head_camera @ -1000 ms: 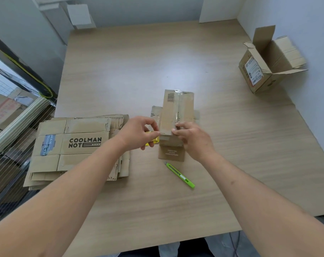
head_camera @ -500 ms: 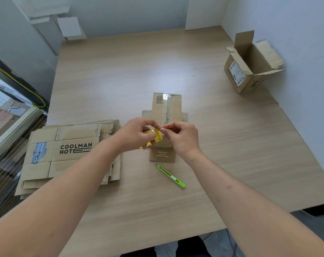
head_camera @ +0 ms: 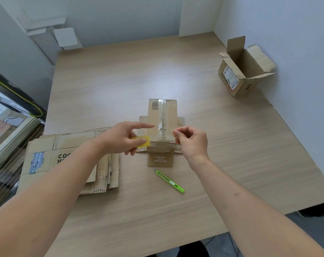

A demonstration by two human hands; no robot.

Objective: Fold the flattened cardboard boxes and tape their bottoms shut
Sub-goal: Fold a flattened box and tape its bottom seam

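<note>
While the box (head_camera: 162, 127) stands bottom-up just ahead of both hands, a strip of clear tape runs along its centre seam, so this bottom appears nearly or wholly sealed. The left hand (head_camera: 124, 139) holds a yellow tape holder (head_camera: 142, 140) against its curled lower fingers, index finger extended toward the box top. The right hand (head_camera: 191, 140) sits just right of the box, fingertips drawn together in a pinch; whether tape lies between them cannot be told. Under the left forearm lies a stack (head_camera: 68, 156) of flattened boxes, still to be folded and taped. Near the right wrist lies a green cutter (head_camera: 169, 181). Far to the right an open box (head_camera: 244, 71) lies tipped; it appears empty.
</note>
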